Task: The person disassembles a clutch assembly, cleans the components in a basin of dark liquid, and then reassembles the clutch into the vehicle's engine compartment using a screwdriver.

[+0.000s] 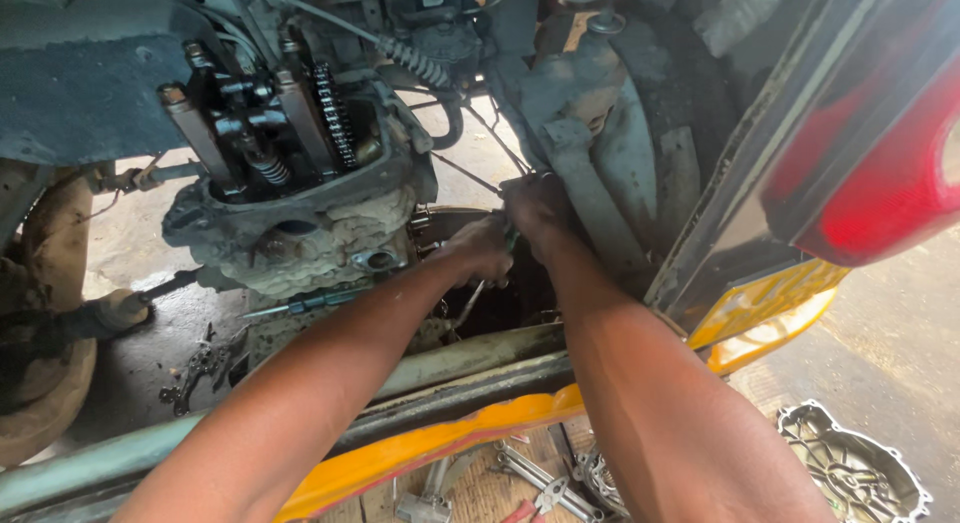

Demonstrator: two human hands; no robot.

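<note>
Nearest, at the bottom of the frame, several wrenches [535, 475] and red-handled pliers [545, 498] lie on the ground, with a grey engine cover [852, 471] at lower right. Beyond them a yellow frame rail [430, 443] crosses the view, and both forearms reach over it. Mid-frame, the left hand [478, 251] is curled shut around a slim green-handled tool [511, 241]; the right hand [536, 207] is closed beside it, fingers pressed around a thin cable [468, 173], though exactly what it pinches I cannot tell. That tool looks light, stiff and probably greasy, best gripped by its handle. Farther, upper left, the opened engine head [290, 133] with its timing chain [333, 113] crowds the hands; a swingarm [590, 173] hems them in on the right.
</note>
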